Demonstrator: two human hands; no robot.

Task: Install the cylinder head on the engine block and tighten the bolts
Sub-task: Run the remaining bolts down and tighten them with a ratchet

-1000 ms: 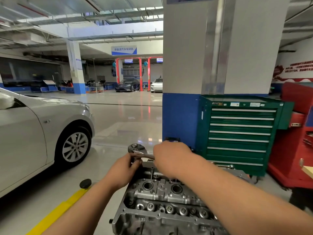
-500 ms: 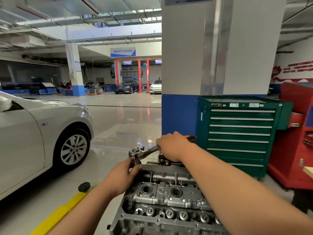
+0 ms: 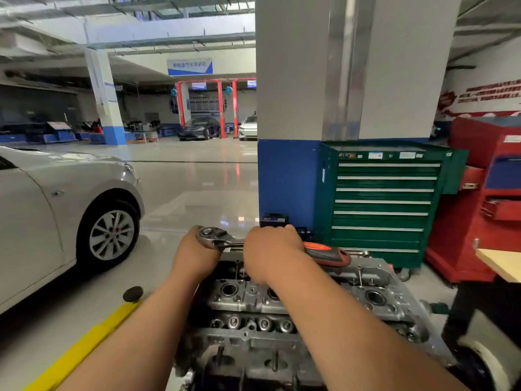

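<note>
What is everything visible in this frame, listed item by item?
cylinder head: one, grey metal, bottom centre
ratchet wrench: one, chrome head, red-and-black handle, over the cylinder head's far end
silver car: one, silver, left
pillar: one, white over blue, centre
green tool cabinet: one, green, right of the pillar
red tool cabinet: one, red, far right
yellow floor stripe: one, yellow, lower left
black disc: one, black, at the stripe's end
distant cars: two, one dark, one white, far bay
left hand: one, holds the wrench at its head
right hand: one, grips the wrench handle
</note>
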